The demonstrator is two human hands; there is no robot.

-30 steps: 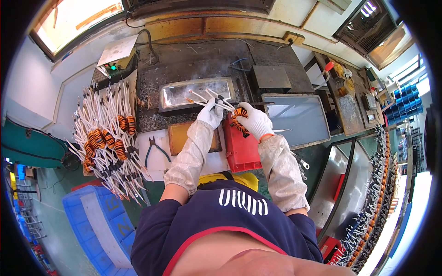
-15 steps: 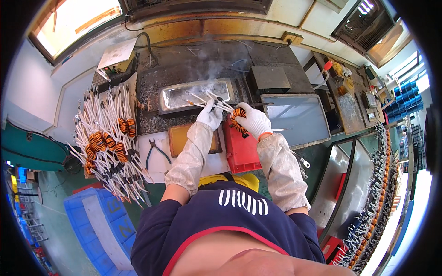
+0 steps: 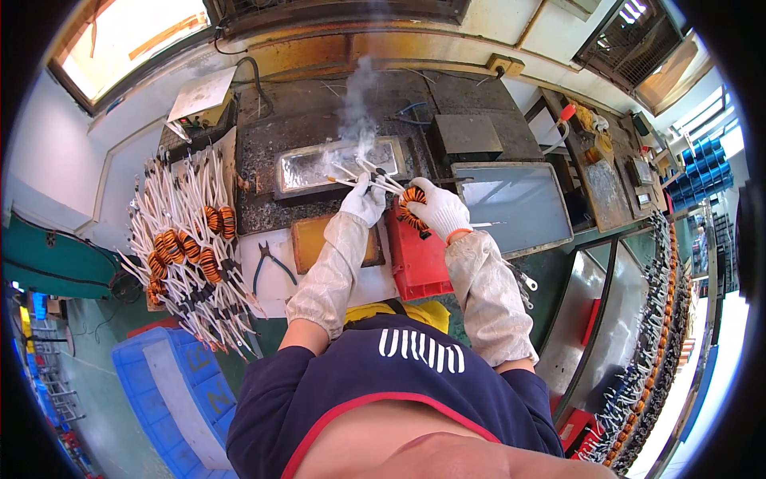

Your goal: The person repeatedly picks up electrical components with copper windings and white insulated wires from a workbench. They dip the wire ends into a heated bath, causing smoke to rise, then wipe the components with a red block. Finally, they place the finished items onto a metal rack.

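Observation:
My right hand point(image 3: 440, 207), in a white glove, is closed around a toroidal coil point(image 3: 412, 211) with orange and black windings. White-sleeved leads point(image 3: 385, 184) run from the coil to the left, and the gloved fingers of my left hand point(image 3: 364, 201) are closed on them. Their bare tips lie over the near right part of a rectangular pot of shiny molten metal point(image 3: 319, 166). Smoke point(image 3: 361, 104) rises there. Whether the tips touch the metal I cannot tell.
Similar coils point(image 3: 187, 246) with white leads are heaped at left. Pliers point(image 3: 271, 267) and a brown-framed block point(image 3: 313, 239) lie before the pot. A red bin point(image 3: 419, 267) stands below my right hand. A grey tray point(image 3: 515, 206) sits at right, a blue crate point(image 3: 171, 391) lower left.
The smoke over the pot has gathered into a denser column that rises higher. Both hands and the coil have hardly moved.

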